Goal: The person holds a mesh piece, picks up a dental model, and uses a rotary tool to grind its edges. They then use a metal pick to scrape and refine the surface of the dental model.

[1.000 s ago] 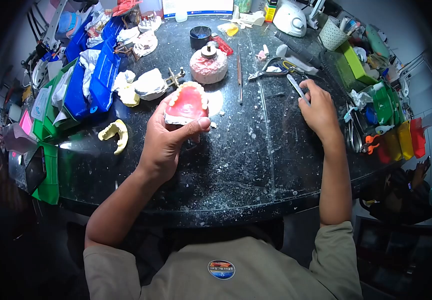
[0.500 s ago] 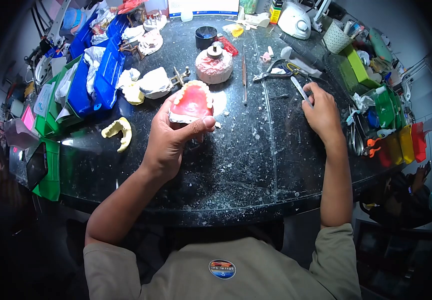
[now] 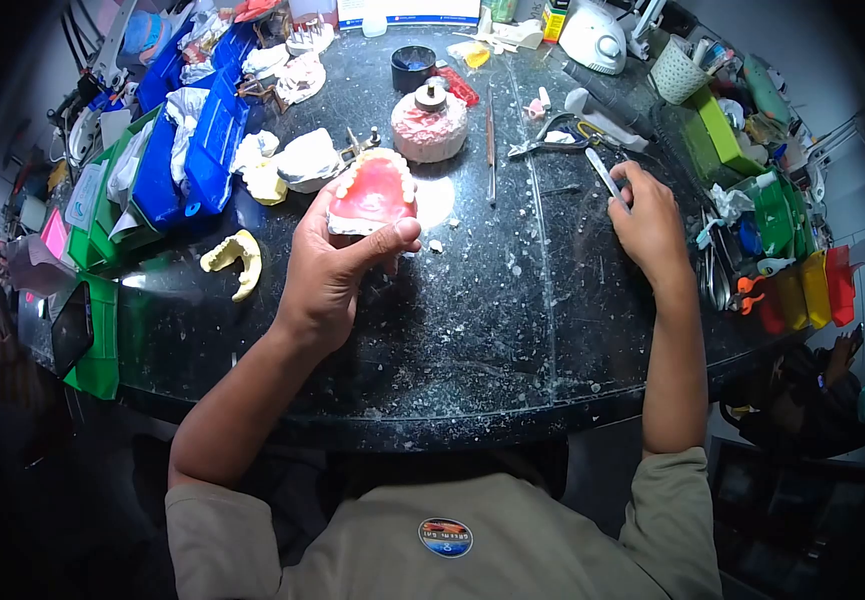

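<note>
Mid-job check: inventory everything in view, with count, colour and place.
bench: 1, black, centre
dental model: 1, pink, cream teeth, left of centre
slim tool: 1, pale, right
curved piece: 1, yellow, left
round block: 1, pink-white, behind dental model
cup: 1, black, behind round block
pliers: 1, yellow-black handles, back right
blue bins: 2 or more, blue, left
appliance: 1, white, back right
pot: 1, pale, back right
end bin: 1, red, right
other clutter: uncountable, mixed colours, both sides
left hand: 1, bare, holding dental model
right hand: 1, bare, holding slim tool

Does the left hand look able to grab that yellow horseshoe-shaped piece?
Probably not: the left hand is gripping the pink dental model, though nothing covers the yellow piece lying nearby.
</note>
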### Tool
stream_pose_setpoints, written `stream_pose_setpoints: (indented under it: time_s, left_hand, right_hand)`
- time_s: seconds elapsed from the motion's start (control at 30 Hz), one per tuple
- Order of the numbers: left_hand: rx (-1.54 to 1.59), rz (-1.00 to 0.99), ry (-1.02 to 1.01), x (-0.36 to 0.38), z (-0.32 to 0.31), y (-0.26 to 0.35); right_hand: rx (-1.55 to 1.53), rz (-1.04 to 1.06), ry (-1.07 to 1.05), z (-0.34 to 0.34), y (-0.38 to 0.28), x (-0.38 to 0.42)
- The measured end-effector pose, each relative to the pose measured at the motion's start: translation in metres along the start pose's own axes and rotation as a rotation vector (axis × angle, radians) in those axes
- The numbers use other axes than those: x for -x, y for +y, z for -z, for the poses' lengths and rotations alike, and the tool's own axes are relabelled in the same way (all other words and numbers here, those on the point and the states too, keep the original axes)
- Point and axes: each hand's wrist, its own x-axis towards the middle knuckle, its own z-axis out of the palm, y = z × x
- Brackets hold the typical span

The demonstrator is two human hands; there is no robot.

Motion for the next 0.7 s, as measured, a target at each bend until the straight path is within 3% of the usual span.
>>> stream_pose_setpoints:
  time_s: [0.7]
  left_hand:
    - [-0.082,-0.046,-0.097,0.0060,-0.0041,-0.0034]
  right_hand:
    - [-0.024,0.014,0.009,-0.0021,-0.0012,-0.0001]
